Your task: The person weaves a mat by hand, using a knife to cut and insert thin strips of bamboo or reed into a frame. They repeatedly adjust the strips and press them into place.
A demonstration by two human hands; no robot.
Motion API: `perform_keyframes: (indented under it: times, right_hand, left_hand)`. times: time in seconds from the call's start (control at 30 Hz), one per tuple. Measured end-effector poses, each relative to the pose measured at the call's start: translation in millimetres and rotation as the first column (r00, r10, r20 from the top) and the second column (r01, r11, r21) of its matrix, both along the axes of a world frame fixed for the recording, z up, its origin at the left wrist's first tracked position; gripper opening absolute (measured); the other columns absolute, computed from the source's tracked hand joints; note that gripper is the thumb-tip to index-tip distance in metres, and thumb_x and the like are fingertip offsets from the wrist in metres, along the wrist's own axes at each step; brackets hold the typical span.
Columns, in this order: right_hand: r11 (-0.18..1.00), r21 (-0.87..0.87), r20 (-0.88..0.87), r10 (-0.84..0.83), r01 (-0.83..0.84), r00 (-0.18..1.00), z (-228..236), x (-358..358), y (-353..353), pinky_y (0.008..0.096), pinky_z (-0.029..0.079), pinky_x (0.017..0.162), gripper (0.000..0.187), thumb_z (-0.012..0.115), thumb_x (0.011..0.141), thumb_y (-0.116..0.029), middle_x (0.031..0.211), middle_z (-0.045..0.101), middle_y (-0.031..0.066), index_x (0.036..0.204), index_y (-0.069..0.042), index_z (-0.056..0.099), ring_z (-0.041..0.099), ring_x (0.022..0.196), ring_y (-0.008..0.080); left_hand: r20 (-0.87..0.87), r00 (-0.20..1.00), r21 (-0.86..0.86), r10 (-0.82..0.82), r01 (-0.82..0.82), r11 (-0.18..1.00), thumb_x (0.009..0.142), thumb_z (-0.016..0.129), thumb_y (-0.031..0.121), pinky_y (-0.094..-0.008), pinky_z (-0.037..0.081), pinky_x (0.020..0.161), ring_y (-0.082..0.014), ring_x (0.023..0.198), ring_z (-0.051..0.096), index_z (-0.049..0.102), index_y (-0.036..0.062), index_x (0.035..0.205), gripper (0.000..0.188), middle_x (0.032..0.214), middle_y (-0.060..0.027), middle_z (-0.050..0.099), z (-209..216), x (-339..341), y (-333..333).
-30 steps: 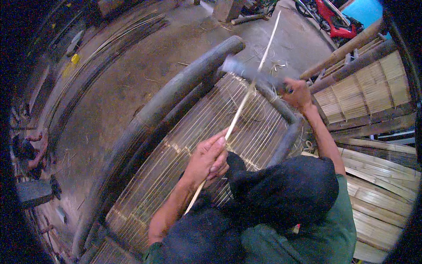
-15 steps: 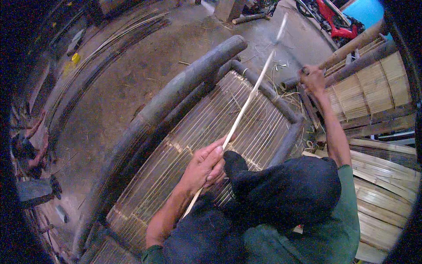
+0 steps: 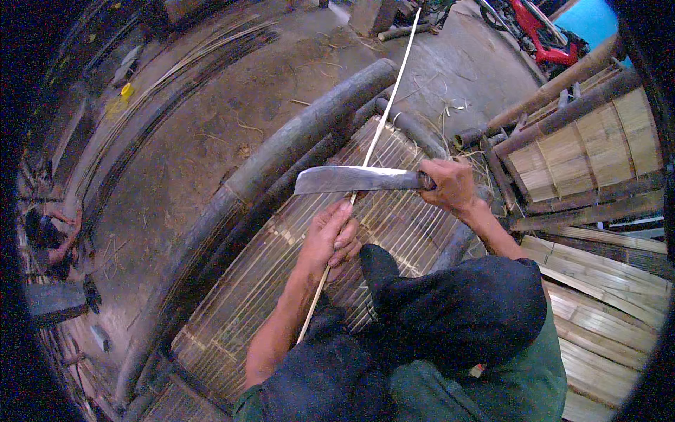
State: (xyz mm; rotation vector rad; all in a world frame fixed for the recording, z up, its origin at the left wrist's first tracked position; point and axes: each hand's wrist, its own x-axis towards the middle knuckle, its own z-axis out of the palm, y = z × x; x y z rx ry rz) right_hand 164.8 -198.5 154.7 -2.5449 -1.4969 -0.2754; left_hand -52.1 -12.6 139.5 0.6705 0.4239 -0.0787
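My left hand is closed round a long, thin, pale bamboo strip, which slants from my lap up toward the far side. In my right hand is the handle of a machete, its broad grey blade pointing left. The blade crosses the strip just beyond my left fingers; whether its edge bites into the strip I cannot tell. Both hands are above a bench of narrow bamboo slats, framed by thick dark poles, and dark cloth covers my legs on it.
A thick bamboo pole borders the bench's left side. Split bamboo panels and wide strips lie at right. Long thin strips rest on the floor at far left, near another person's arms. A red motorbike stands far right.
My right hand has come in from the far right, and the machete blade now lies across the strip. The strip's far end, blurred before, is sharp now. My left hand keeps its grip.
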Motion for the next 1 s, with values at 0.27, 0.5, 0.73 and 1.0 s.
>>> perform_keyframes:
  times: [0.27,0.5,0.73,1.0]
  right_hand:
    - [0.997,0.016,0.039,-0.072,0.072,0.997,7,40,-2,0.0439,0.051,0.061,0.028,0.068,0.074,-0.034,0.074,0.065,0.0123,0.091,-0.013,0.062,0.064,0.071,0.0343]
    - [0.973,0.141,0.052,-0.191,0.182,0.98,-5,99,-18,0.0388,0.049,0.062,0.026,0.067,0.074,-0.027,0.073,0.063,0.0164,0.091,-0.008,0.065,0.064,0.068,0.0306]
    - [0.963,0.162,0.098,-0.233,0.215,0.968,11,156,-78,0.0394,0.048,0.063,0.03,0.065,0.075,-0.03,0.074,0.064,0.0153,0.091,-0.005,0.063,0.063,0.067,0.0303]
    - [0.694,0.162,-0.301,-0.642,0.701,0.705,-13,159,-143,0.0394,0.047,0.074,0.047,0.062,0.079,-0.04,0.088,0.066,0.021,0.096,0.004,0.063,0.063,0.081,0.0326]
  left_hand:
    - [0.088,0.994,-0.081,-0.059,0.066,0.994,0.1,0.04,0.022,-0.0201,0.024,0.032,-0.0036,0.031,0.023,0.04,0.0041,0.135,0.04,0.048,0.0067,0.031,20,-9,-1]
    - [0.07,0.992,-0.127,-0.108,0.116,0.985,0.099,0.042,0.022,-0.0201,0.024,0.033,-0.0036,0.032,0.024,0.042,0.0044,0.135,0.039,0.048,0.0064,0.031,27,-13,2]
    - [0.138,0.953,-0.001,-0.269,0.272,0.962,0.1,0.041,0.026,-0.0195,0.025,0.035,-0.0038,0.033,0.024,0.039,0.0056,0.138,0.043,0.049,0.007,0.032,29,-32,-1]
    - [0.026,0.945,0.288,-0.326,0.306,0.908,0.1,0.039,0.031,-0.0192,0.031,0.041,-0.0042,0.043,0.032,0.042,0.0072,0.136,0.044,0.053,0.0066,0.035,14,-53,15]
